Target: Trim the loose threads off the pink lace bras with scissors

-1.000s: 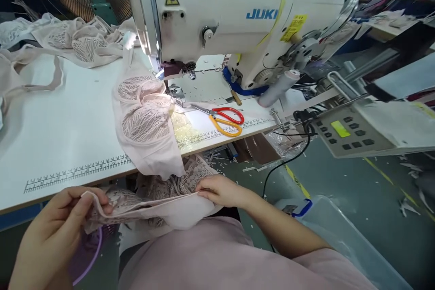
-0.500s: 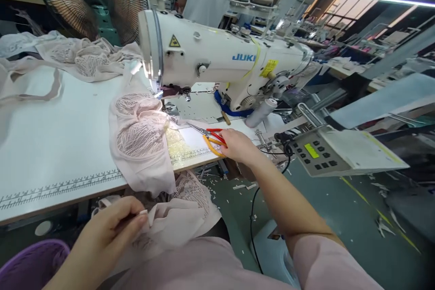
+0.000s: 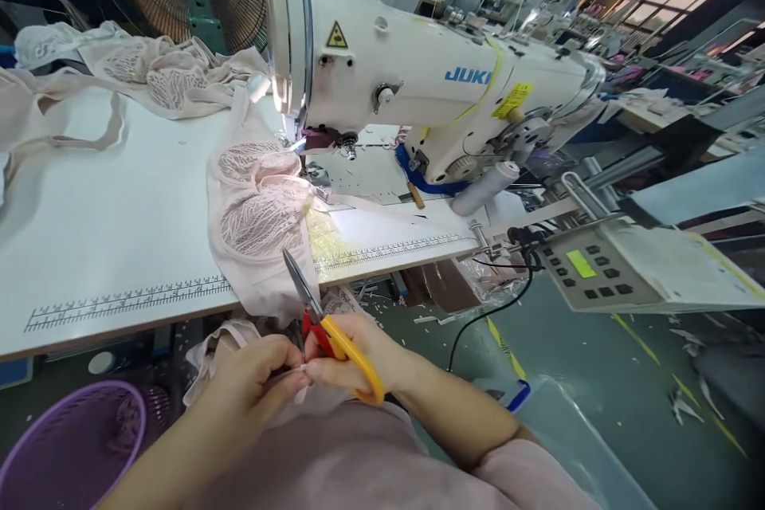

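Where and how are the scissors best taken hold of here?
The scissors are probably best gripped by the yellow handle and red handle, coming from the person's right: the blades point forward and left, while the handles angle back into the right hand.

The white table (image 3: 155,207) bears a sewing machine (image 3: 412,64), pale lace garments (image 3: 260,223) — and a grey spool (image 3: 485,190).

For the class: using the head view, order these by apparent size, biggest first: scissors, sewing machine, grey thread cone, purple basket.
1. Sewing machine
2. Purple basket, though the picture's edge cuts it off
3. Scissors, partly covered by the right hand
4. Grey thread cone
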`<action>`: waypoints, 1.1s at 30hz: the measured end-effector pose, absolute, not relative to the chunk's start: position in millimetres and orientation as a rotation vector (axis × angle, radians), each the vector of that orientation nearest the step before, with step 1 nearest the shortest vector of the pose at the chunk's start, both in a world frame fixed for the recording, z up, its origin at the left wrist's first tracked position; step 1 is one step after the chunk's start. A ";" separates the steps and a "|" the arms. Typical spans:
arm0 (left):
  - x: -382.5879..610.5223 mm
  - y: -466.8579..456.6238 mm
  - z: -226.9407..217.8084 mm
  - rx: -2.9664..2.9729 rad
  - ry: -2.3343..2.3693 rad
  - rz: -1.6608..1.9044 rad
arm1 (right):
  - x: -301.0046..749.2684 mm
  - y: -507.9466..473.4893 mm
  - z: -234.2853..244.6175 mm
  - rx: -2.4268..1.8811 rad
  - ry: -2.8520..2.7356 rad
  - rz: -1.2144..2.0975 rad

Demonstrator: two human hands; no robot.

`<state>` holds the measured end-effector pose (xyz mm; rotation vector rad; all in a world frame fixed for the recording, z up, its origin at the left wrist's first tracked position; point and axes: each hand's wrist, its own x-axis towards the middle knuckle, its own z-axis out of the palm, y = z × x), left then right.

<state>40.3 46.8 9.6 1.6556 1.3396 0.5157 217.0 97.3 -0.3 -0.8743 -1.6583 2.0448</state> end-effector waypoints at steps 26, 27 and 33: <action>27.6 40.1 5.9 1.160 1.331 0.744 | 240.1 103.7 -34.6 -0.574 -2.277 1.675; 26.2 40.5 5.6 1.150 1.327 0.753 | 243.6 103.0 -36.8 -0.576 -2.361 1.657; 23.9 42.8 6.4 1.112 1.376 0.702 | 248.2 94.1 -35.5 -0.701 -2.650 1.480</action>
